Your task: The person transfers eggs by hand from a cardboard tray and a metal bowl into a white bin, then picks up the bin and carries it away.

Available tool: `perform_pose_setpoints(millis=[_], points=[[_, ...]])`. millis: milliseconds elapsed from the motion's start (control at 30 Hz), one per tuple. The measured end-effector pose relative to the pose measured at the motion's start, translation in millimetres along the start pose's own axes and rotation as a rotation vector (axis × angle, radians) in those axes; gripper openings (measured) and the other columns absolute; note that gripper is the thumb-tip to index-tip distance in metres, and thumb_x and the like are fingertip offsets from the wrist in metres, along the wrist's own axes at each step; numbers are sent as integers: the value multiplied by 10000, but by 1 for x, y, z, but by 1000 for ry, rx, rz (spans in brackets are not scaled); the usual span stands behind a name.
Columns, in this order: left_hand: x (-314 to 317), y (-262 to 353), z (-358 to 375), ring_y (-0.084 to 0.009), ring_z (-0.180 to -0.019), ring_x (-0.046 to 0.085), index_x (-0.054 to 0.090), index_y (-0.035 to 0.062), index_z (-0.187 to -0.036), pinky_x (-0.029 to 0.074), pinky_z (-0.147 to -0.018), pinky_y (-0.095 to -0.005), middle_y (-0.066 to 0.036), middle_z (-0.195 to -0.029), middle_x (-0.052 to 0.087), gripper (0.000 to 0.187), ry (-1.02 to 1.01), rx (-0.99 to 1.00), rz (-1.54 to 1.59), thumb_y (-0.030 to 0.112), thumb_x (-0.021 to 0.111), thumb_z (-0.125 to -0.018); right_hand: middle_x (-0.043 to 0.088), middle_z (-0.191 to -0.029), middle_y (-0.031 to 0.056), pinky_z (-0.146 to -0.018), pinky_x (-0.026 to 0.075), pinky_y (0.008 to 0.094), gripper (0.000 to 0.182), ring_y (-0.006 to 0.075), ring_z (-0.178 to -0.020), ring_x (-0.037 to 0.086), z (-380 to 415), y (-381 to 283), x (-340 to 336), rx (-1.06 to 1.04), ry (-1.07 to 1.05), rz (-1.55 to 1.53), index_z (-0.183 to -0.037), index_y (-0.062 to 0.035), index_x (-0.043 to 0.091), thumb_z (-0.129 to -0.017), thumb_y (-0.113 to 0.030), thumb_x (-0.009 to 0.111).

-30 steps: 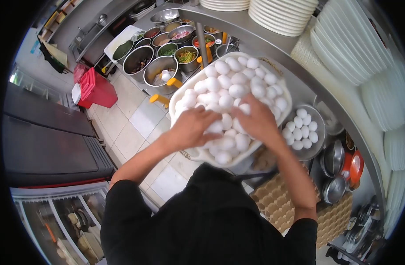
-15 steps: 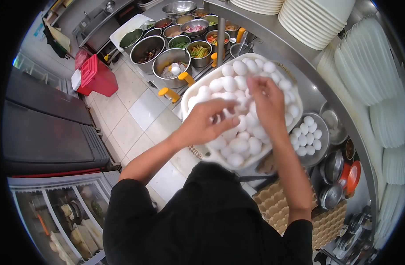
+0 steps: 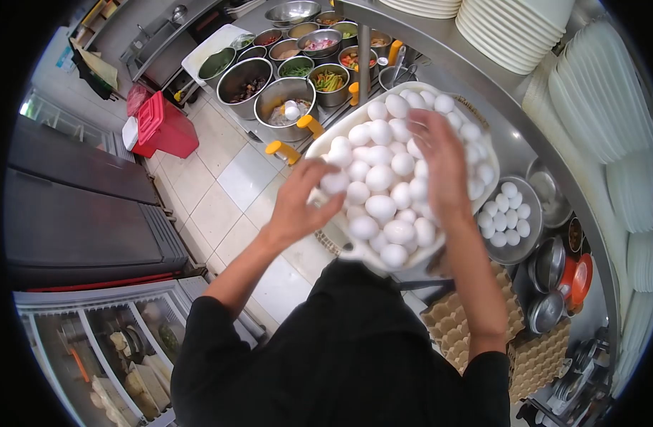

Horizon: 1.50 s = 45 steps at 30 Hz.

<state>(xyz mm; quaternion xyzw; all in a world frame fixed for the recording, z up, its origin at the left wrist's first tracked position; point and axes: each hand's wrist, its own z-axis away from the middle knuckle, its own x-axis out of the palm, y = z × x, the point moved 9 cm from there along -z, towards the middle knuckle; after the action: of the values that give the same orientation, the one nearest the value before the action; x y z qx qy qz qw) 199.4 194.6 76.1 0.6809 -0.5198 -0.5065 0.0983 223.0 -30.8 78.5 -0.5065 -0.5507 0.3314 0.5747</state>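
Observation:
A white tub [image 3: 316,158] with a moulded rim is heaped with several white eggs [image 3: 380,176]. At the tub's left edge, my left hand [image 3: 298,203] curls its thumb and fingers around one egg [image 3: 334,183]. My right hand [image 3: 441,160] hovers over the right half of the heap, slightly blurred, its fingers stretched out and apart. No egg shows in that hand, though its palm side is partly hidden. Eggs under the right hand and forearm are covered from view.
A metal bowl of eggs [image 3: 523,245] sits right of the tub, above stacked cardboard egg trays [image 3: 476,320]. Beyond the tub stand steel pots [image 3: 298,128] of cut ingredients. White plates [image 3: 511,35] fill the shelf. A red bin [image 3: 171,128] is on the floor.
My left hand has moved left from over the middle of the heap to the tub's left edge. My right hand has shifted slightly down and right, fingers extending. The view has shifted a little.

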Motion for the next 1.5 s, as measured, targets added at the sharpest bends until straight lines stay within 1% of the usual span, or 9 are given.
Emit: perform_pose_setpoints(millis=[167,567,667,800,933,1033,1200,1267,1500], points=[[22,9,35,-297,-941,604,635,71,-1075,513,-766,-381,-130,-1166,632,475,-8,203,-294,113,864,-661,641,-1119,61,-958,422,280,282,130,-1039,567,26,-28,-44,-28,145,158,-1161,-8,626,-963,-209,620],[14,-3,44,-299,-974,627,631,32,-1086,525,-837,-372,-165,-1174,598,433,42,-30,-113,62,831,-703,665,-976,2,-784,442,237,226,68,-911,574,104,-47,-224,-83,614,363,-1119,-27,661,-915,-122,680],[3,15,37,-259,-917,626,640,12,-1082,516,-787,-345,-161,-1157,608,398,92,53,-120,27,791,-714,671,-982,0,-768,445,237,211,69,-885,572,136,-44,-291,-78,726,458,-1116,-45,664,-918,-117,677],[9,55,-3,-191,-850,603,640,-11,-1076,474,-705,-302,-142,-1092,634,358,54,93,-87,-5,740,-732,665,-1083,67,-820,494,294,279,163,-924,616,158,-44,-365,-42,657,903,-1150,-67,645,-874,-75,687],[93,144,-57,-262,-807,623,645,-13,-1052,500,-743,-353,-144,-1043,644,306,-214,321,96,26,739,-764,603,-1232,145,-952,491,427,478,342,-1098,596,137,-9,-358,-28,334,1383,-1218,-118,618,-756,-80,733],[215,182,-65,-338,-883,656,643,1,-1116,533,-795,-404,-163,-1027,648,345,-591,340,29,130,718,-805,545,-1305,124,-994,475,454,605,365,-1182,532,129,18,-348,-20,285,1757,-1289,-144,558,-714,-81,736],[412,150,-40,-339,-1017,668,627,25,-1163,550,-862,-433,-184,-1074,657,438,-1031,294,-455,175,717,-761,557,-1252,125,-956,507,440,638,342,-1173,547,107,39,-382,226,292,1791,-1280,-160,481,-697,-56,716],[441,137,-30,-343,-1035,666,635,25,-1127,550,-866,-437,-179,-1104,657,419,-1039,291,-520,174,725,-746,584,-1212,131,-926,525,436,600,340,-1148,573,103,34,-381,327,246,1779,-1260,-156,481,-713,-51,704],[477,109,-56,-321,-918,695,661,22,-1083,575,-766,-447,-182,-1109,662,327,-918,220,-360,203,669,-811,660,-1047,173,-834,556,460,493,363,-995,658,95,26,-402,215,301,1563,-1203,-82,506,-748,-69,696]])
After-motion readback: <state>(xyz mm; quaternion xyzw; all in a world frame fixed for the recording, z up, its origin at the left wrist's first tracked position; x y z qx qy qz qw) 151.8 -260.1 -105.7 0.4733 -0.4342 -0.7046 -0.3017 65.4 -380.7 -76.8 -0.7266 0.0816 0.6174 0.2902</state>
